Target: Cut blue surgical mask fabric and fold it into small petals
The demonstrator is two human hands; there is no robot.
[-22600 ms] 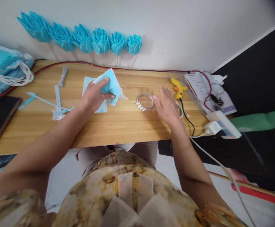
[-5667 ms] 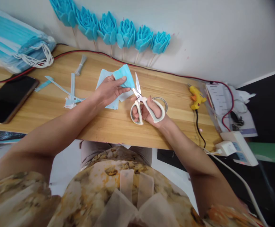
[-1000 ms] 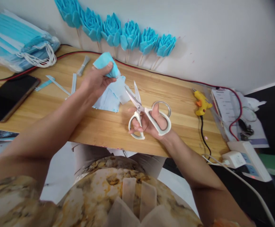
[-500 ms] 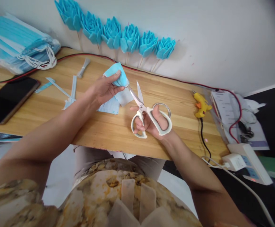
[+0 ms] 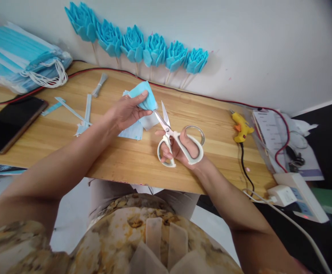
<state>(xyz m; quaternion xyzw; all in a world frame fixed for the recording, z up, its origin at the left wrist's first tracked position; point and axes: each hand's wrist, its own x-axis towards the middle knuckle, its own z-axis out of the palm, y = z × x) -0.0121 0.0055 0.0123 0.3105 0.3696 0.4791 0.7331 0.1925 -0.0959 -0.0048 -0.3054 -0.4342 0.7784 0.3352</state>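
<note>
Pinched between the thumb and fingers of my left hand (image 5: 130, 110) is a folded piece of light blue mask fabric (image 5: 148, 99). My right hand (image 5: 183, 150) has its thumb and fingers through the white handles of a pair of scissors (image 5: 167, 129). The scissor blades stand apart, one tip close to the lower right edge of the fabric; whether it touches I cannot tell. Beneath my left hand, pale blue cut pieces (image 5: 132, 131) lie on the wooden table (image 5: 143, 163). A ring-shaped roll (image 5: 202, 133) shows behind the right thumb.
Several blue fabric roses (image 5: 133, 42) on sticks lean along the wall. At left are stacked face masks (image 5: 17, 49), a phone (image 5: 8, 123) and cut strips (image 5: 87, 108). A yellow glue gun (image 5: 241, 127) and a power strip (image 5: 303, 198) sit at right. A red-black cable (image 5: 220, 99) runs along the back.
The fabric in my left hand has turned slightly and shifted a little relative to the table. The scissors remain spread in my right hand. The whole view has shifted slightly.
</note>
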